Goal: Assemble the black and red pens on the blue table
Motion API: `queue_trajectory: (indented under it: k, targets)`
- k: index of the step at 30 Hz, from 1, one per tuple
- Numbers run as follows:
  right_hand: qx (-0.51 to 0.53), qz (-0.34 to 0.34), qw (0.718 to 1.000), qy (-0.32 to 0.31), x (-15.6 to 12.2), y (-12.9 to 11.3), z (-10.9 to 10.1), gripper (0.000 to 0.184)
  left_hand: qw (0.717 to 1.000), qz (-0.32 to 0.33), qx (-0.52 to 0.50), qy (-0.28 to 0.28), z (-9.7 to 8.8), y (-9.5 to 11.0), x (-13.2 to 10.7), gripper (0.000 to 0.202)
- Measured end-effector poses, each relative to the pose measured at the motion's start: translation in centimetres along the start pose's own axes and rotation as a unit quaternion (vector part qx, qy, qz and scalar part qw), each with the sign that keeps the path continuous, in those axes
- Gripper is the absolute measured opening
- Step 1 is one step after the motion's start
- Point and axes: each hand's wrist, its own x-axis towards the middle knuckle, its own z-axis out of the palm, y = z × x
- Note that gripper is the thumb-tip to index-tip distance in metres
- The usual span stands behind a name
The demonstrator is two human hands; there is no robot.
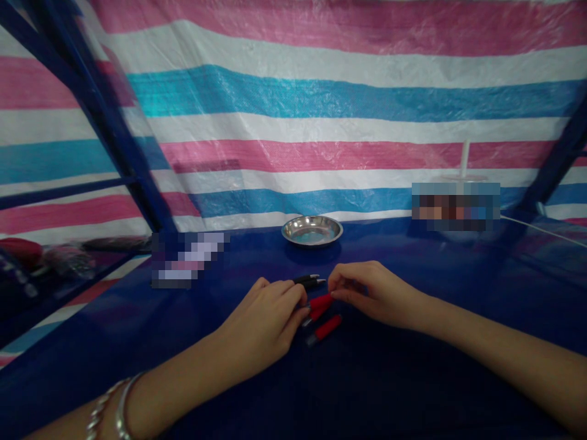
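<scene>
Blue table, striped sheet behind, metal dish near far edge, left hand and right hand, fingers pinching a red pen

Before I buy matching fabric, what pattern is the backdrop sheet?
Pink, white and blue stripes on the sheet, in the head view.
</scene>
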Motion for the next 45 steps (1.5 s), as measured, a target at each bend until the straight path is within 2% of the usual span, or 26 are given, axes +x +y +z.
queue_trajectory:
  k: [8, 26, 45]
  targets:
    - [-0.01, 0.001, 0.999, -0.03, 0.02, -0.06, 0.11, 0.008, 1.0, 0.003, 0.018, -0.014, -0.12, 0.1, -0.05, 0.017]
    - [-0.055, -0.011, 0.998, -0.043, -0.03, -0.49, -0.14, 0.01, 0.998, 0.012, 0.044, -0.053, -0.57, 0.68, -0.01, 0.019]
    - [-0.059, 0.001, 0.996, -0.06, -0.06, -0.67, -0.21, 0.012, 0.998, 0.024, 0.041, -0.043, -0.54, 0.65, -0.01, 0.016]
